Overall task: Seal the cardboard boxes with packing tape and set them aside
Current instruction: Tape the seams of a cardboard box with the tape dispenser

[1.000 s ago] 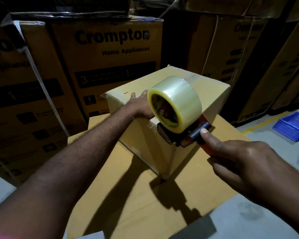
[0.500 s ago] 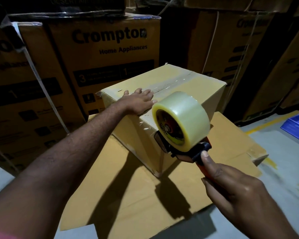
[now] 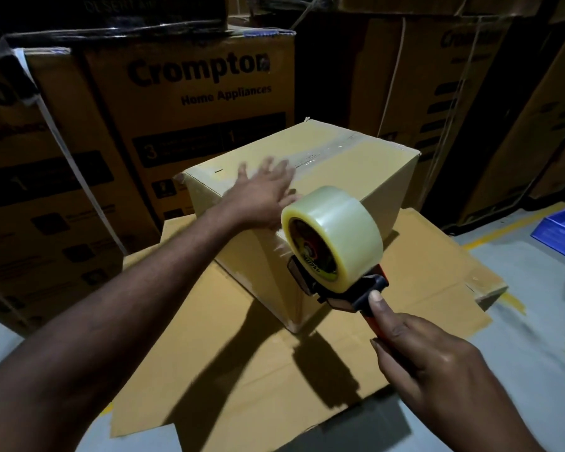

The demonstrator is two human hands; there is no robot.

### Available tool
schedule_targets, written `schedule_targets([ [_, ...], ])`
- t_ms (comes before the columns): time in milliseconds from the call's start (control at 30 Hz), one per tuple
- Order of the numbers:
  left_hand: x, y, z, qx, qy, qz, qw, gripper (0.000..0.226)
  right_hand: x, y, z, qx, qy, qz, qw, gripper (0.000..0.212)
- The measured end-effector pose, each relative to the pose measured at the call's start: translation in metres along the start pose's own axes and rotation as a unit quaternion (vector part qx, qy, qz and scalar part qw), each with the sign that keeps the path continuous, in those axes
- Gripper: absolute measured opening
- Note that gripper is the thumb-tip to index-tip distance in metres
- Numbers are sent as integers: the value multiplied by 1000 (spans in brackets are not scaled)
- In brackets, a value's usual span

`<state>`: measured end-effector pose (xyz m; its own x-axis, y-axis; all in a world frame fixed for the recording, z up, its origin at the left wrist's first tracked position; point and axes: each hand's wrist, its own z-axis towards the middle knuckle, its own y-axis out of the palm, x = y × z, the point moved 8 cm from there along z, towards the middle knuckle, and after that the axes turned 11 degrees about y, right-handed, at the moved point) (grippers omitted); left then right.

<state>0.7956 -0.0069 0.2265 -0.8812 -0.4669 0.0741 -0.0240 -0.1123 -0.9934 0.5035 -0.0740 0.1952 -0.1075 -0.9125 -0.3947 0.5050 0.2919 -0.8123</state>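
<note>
The right hand [image 3: 437, 363], curled round the handle, has drawn the tape dispenser [image 3: 333, 243] down off the top edge of the box [image 3: 372, 197] to its near face. Beyond, the left hand [image 3: 261, 197], fingers spread flat, has slid forward along the tape strip [image 3: 323, 151]. The box sits on flattened cardboard [image 3: 209, 337]. Sealing looks nearly finished; setting aside remains.

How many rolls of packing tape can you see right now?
1. The clear tape roll sits on the dispenser that the right hand holds, just in front of the plain box. Others may be hidden among the stacked cartons.
</note>
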Motion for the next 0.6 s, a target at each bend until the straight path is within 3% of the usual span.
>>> schedule_targets([
  [67,33,15,-18,-64,52,-75,994,77,0,1,0,13,-1,-6,1000,70],
  [133,50,28,-34,-102,89,-73,988,88,-2,4,-2,15,-2,-9,1000,70],
  [200,50,32,-36,-111,99,-59,987,79,-7,11,-5,15,0,-6,1000,74],
  [267,45,31,-31,-113,94,-64,987,69,-9,15,-6,17,18,14,1000,73],
  [367,47,28,-29,-143,93,-66,983,74,-10,18,-4,24,44,48,998,75],
  [433,50,27,-30,-158,92,-65,981,61,-11,17,-5,26,44,48,998,75],
  [600,26,27,-37,-226,4,-104,968,44,-17,9,-4,1,6,-47,999,74],
])
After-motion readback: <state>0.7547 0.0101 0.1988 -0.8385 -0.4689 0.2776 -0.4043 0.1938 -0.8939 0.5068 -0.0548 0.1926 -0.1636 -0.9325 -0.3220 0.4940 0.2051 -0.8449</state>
